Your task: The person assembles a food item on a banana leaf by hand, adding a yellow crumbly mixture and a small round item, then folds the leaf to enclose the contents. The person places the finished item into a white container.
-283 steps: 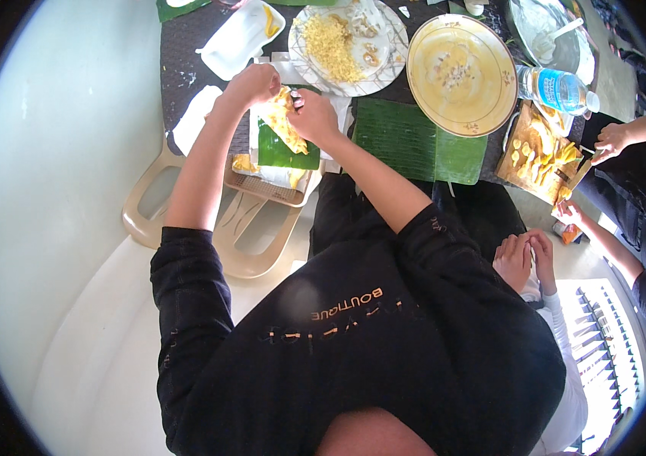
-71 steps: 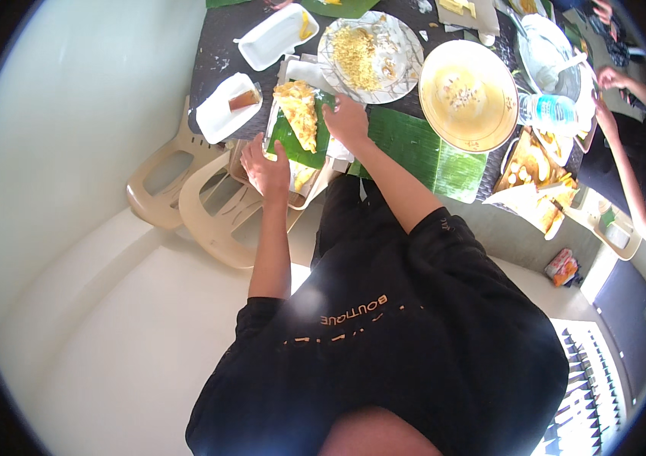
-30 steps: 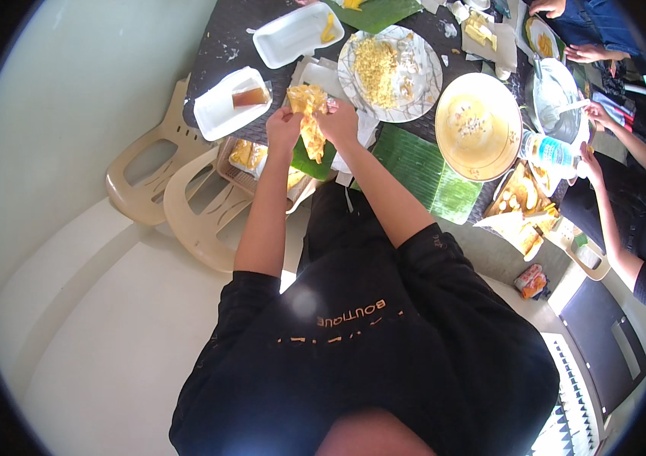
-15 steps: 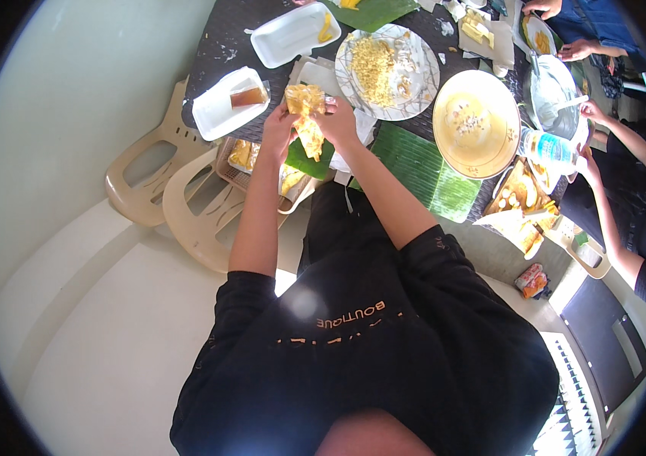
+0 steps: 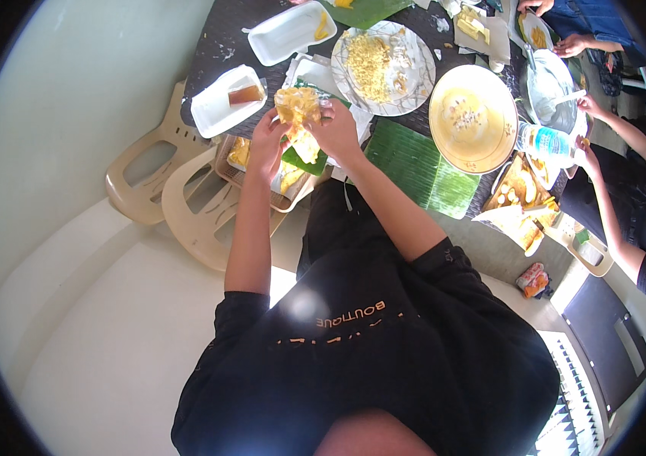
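Over the near edge of the dark table, I hold a crinkled, glossy yellow-orange piece (image 5: 298,106) upright between both hands. My left hand (image 5: 263,144) pinches its left side, and my right hand (image 5: 336,135) grips its right side. It looks like a food wrapper or husk; I cannot tell which. Below it, a tan basket (image 5: 236,176) holds more yellow pieces and a green leaf (image 5: 306,160). A white foam tray (image 5: 216,114) with a brown piece in it lies left of my hands. The plate (image 5: 419,72) with crumbled yellow food stands to the right.
Another foam tray (image 5: 273,42) lies farther back. Rightward are a cut banana leaf (image 5: 406,163), a cream bowl (image 5: 448,133), a water bottle (image 5: 543,144), a metal bowl (image 5: 562,83) and a wooden board (image 5: 517,186) with yellow pieces. Two people's hands work at the right. Beige chairs (image 5: 121,178) stand left.
The yellow-orange piece has shifted slightly left, and its upper end looks wider and more crumpled. My left hand has moved a little left and nearer; my right hand's fingers have shifted.
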A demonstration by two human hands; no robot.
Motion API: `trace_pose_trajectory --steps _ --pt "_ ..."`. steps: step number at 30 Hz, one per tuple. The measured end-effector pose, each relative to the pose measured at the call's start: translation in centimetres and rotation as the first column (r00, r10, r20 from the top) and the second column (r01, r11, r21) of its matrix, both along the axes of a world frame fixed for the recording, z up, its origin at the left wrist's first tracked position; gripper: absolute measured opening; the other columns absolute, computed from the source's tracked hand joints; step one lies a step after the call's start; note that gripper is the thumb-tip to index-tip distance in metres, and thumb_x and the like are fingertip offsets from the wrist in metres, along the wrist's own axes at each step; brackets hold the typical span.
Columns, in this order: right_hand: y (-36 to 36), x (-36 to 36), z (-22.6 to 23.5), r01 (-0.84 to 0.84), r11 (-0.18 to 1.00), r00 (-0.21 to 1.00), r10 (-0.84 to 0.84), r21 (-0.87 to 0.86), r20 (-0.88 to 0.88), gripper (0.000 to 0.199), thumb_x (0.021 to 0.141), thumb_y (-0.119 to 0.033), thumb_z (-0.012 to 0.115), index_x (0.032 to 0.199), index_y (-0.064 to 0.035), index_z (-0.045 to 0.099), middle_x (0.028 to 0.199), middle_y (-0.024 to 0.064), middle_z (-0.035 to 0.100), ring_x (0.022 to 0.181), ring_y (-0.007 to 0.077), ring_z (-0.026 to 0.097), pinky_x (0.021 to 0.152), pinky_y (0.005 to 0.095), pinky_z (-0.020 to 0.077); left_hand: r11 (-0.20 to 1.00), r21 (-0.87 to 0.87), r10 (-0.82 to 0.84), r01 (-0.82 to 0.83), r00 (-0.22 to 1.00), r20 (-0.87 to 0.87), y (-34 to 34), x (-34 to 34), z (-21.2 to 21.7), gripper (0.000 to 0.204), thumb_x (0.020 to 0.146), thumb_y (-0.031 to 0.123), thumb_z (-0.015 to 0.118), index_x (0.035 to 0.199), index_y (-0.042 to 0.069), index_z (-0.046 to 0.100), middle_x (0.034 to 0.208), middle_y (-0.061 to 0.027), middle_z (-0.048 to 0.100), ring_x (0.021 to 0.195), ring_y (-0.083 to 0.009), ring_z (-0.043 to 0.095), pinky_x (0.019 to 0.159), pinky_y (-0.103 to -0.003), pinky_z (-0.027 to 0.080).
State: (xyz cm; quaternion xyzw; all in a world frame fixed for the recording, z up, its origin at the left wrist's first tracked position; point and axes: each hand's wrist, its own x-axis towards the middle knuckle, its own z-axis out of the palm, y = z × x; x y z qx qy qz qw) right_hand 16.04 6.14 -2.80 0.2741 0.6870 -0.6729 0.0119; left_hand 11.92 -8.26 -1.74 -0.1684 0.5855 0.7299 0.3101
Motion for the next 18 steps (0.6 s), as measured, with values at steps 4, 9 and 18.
trace_pose_trajectory --steps 4,9,18 --pt "-0.1 0.6 0.4 -0.052 0.994 0.997 0.046 0.098 0.060 0.037 0.068 -0.016 0.075 0.097 0.0003 0.057 0.092 0.0152 0.067 0.084 0.0266 0.067 0.074 0.0340 0.0511 1.000 0.004 0.022 -0.022 0.999 0.035 -0.1 0.9 0.8 0.036 0.085 0.007 0.057 0.120 0.005 0.048 0.102 -0.0032 0.060 0.088 -0.0102 0.057 0.073 -0.027 0.044" --pt "-0.1 0.7 -1.8 -0.070 0.992 0.989 0.055 0.109 0.139 0.037 0.068 -0.017 0.075 0.095 0.0005 0.057 0.093 0.0169 0.067 0.087 0.0288 0.066 0.076 0.0350 0.0507 0.999 -0.041 -0.028 0.031 0.997 0.066 -0.5 1.3 -3.5 0.039 0.086 0.007 0.057 0.124 0.003 0.047 0.103 -0.0048 0.061 0.089 -0.0115 0.060 0.073 -0.029 0.048" --pt "-0.4 0.5 -8.3 -0.099 0.977 0.991 0.080 0.190 0.108 0.036 0.072 -0.011 0.072 0.101 0.0034 0.056 0.091 0.0142 0.068 0.082 0.0198 0.067 0.072 0.0297 0.0518 0.955 -0.275 -0.131 0.114 0.990 -0.045 0.2 0.7 -5.9 0.038 0.085 0.008 0.060 0.122 0.000 0.053 0.095 -0.0030 0.064 0.079 -0.0101 0.061 0.066 -0.023 0.048"
